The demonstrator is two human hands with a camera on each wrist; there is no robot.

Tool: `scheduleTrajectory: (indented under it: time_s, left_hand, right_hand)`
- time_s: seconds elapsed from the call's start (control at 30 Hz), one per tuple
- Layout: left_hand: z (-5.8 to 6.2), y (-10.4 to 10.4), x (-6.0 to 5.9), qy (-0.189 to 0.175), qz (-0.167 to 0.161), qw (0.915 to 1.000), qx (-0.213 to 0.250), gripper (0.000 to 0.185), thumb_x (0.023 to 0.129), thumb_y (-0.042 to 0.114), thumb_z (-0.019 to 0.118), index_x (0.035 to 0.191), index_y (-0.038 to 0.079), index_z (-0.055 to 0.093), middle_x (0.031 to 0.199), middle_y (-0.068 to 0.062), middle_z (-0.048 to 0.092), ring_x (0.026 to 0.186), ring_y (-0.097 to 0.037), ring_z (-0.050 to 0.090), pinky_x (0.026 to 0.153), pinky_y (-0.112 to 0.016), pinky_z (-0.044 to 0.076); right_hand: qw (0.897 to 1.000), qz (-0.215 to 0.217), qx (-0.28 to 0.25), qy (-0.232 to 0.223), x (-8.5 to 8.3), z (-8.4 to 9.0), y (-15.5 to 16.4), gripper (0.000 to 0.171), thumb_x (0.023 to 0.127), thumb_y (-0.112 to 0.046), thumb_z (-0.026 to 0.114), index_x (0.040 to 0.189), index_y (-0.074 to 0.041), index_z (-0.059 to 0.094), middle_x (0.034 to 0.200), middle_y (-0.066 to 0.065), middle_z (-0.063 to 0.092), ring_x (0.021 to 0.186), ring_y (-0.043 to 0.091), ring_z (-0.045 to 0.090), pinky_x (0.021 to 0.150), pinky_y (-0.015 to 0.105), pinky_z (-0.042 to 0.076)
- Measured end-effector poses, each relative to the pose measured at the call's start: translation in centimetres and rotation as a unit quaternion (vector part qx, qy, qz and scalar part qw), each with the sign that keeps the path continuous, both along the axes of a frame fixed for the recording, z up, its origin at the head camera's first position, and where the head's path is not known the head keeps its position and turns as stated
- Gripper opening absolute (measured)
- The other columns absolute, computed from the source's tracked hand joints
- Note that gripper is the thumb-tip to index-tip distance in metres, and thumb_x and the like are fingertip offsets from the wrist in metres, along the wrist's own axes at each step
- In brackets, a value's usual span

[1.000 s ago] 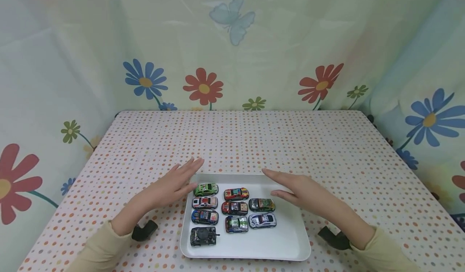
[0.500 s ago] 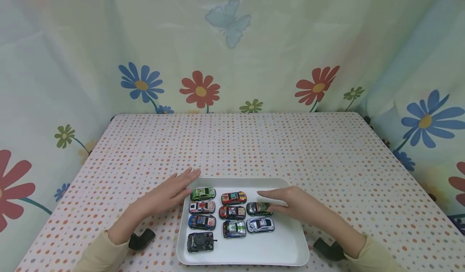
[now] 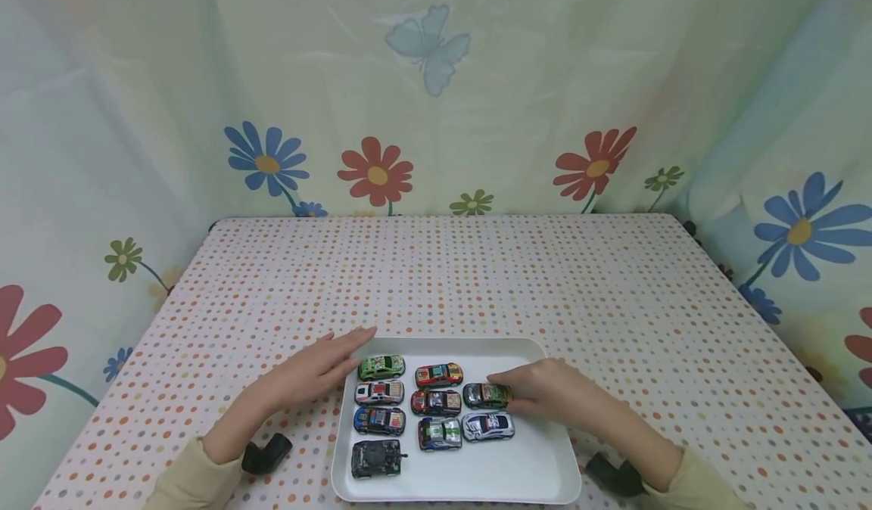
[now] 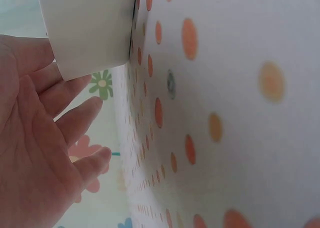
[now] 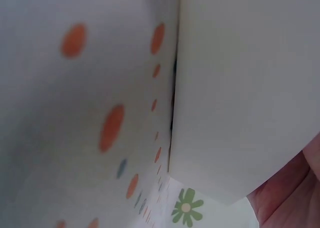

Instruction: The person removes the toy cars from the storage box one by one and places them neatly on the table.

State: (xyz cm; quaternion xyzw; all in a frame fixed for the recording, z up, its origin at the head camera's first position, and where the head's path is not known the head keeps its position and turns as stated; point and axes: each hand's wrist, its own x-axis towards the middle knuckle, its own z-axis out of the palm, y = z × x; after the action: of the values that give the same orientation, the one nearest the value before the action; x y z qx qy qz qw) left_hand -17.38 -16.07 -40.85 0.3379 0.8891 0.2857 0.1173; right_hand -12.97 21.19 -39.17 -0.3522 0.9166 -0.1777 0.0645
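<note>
A white tray point(image 3: 545, 480) at the table's near edge holds several toy cars in rows. My right hand point(image 3: 509, 389) reaches in from the right, and its curled fingers pinch the rear of a dark green car point(image 3: 482, 395) in the right column. That car stands on the tray, with a white and blue car point(image 3: 487, 425) just in front of it. My left hand point(image 3: 344, 352) lies flat with straight fingers at the tray's far left corner, beside a green car point(image 3: 381, 366). In the left wrist view the palm point(image 4: 35, 153) sits next to the tray wall point(image 4: 85, 28).
A dotted tablecloth point(image 3: 443, 275) covers the table, with bare cloth beyond the tray. Flowered curtains point(image 3: 436, 79) close in the back and both sides. A black tank-like toy point(image 3: 376, 458) stands at the tray's near left. The right wrist view shows only the tray wall point(image 5: 245, 88) and cloth.
My right hand came down from above the tray's far right side and curled its fingers onto the dark green car. The left hand stayed at the tray's far left corner.
</note>
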Motion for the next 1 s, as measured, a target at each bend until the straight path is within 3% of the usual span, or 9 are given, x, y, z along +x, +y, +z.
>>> scheduleTrajectory:
  time_s: [0.33, 0.6, 0.8, 1.0]
  left_hand:
    - [0.1, 0.0, 0.0, -0.003, -0.001, 1.0000, 0.005, 0.049, 0.102, 0.022, 0.039, 0.148, 0.009, 0.028, 0.149, -0.010, 0.029, 0.135, -0.024, 0.025, 0.110, -0.050, 0.009]
    - [0.2, 0.1, 0.2, -0.010, 0.000, 0.9999, 0.010, 0.049, 0.102, 0.021, 0.040, 0.148, 0.008, 0.029, 0.148, -0.009, 0.030, 0.135, -0.026, 0.026, 0.109, -0.052, 0.012]
    - [0.2, 0.1, 0.2, -0.008, -0.002, 0.9999, 0.012, 0.048, 0.102, 0.020, 0.040, 0.148, 0.008, 0.029, 0.149, -0.009, 0.029, 0.134, -0.026, 0.027, 0.108, -0.050, 0.018]
    - [0.0, 0.0, 0.0, -0.011, 0.001, 0.9999, 0.013, 0.049, 0.102, 0.023, 0.040, 0.148, 0.010, 0.029, 0.149, -0.005, 0.030, 0.134, -0.024, 0.028, 0.107, -0.045, 0.026]
  right_hand:
    - [1.000, -0.014, 0.002, 0.014, 0.2, 0.1, -0.2, 0.034, 0.079, -0.016, 0.074, 0.111, -0.005, 0.069, 0.102, 0.005, 0.069, 0.086, 0.012, 0.065, 0.067, 0.018, 0.052]
    - [0.997, -0.068, -0.024, 0.013, -0.1, 2.1, 0.9, 0.038, 0.078, -0.014, 0.076, 0.116, -0.010, 0.068, 0.108, 0.004, 0.067, 0.097, 0.020, 0.064, 0.077, 0.028, 0.053]
    - [0.993, -0.096, -0.051, 0.044, -2.5, 3.9, 2.5, 0.040, 0.079, -0.010, 0.075, 0.118, -0.008, 0.066, 0.110, 0.008, 0.066, 0.100, 0.026, 0.062, 0.079, 0.038, 0.053]
    - [0.991, -0.102, -0.069, 0.053, -6.4, 3.5, 3.9, 0.038, 0.080, -0.006, 0.073, 0.118, -0.002, 0.065, 0.109, 0.015, 0.065, 0.099, 0.032, 0.062, 0.078, 0.044, 0.053]
